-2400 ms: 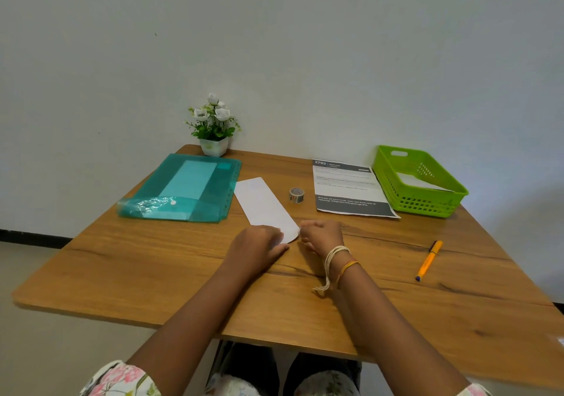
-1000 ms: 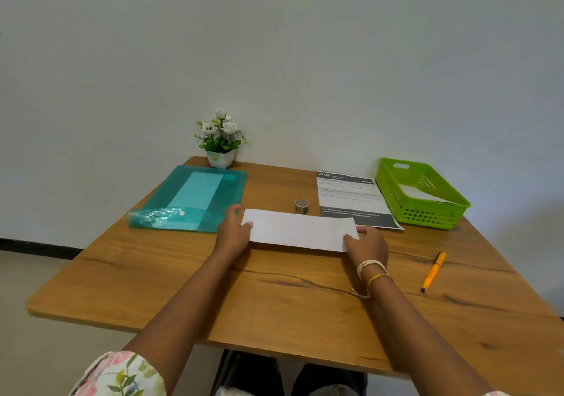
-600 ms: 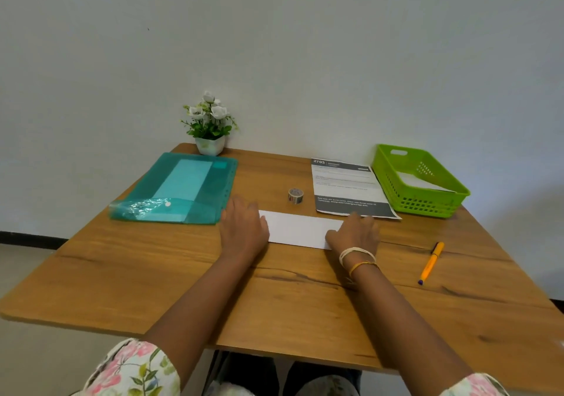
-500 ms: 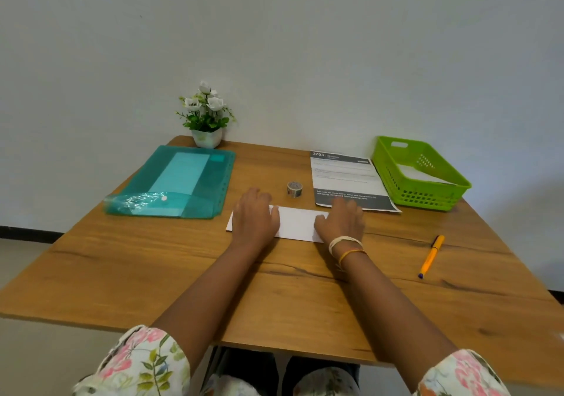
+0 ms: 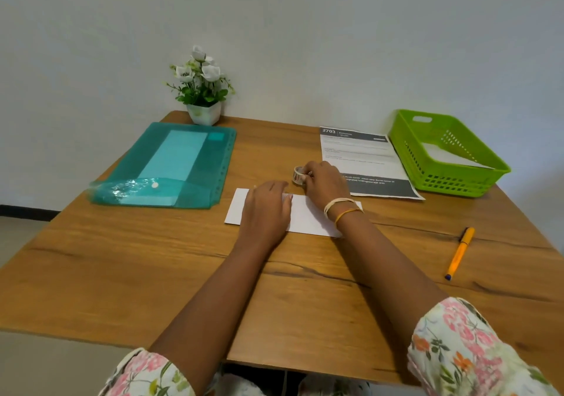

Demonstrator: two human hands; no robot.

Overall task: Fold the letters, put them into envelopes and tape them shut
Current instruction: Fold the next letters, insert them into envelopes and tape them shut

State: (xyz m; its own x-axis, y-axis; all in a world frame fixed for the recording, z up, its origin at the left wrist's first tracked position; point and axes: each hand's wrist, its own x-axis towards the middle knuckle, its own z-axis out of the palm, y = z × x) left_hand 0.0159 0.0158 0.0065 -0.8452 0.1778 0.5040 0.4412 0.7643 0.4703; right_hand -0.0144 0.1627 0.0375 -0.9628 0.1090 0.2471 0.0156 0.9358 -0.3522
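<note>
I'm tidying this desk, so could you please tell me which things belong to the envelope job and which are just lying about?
In use: white envelope, tape roll, printed letter, green basket.
Lying about: teal folder, orange pen, flower pot.

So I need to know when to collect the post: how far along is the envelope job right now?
Done: one white envelope lies flat on the table, apparently filled, and white paper already sits in the green basket. In hand: the left hand presses the envelope down while the right hand grips the tape roll. Left: taping this one shut; the printed sheet is unfolded.
</note>
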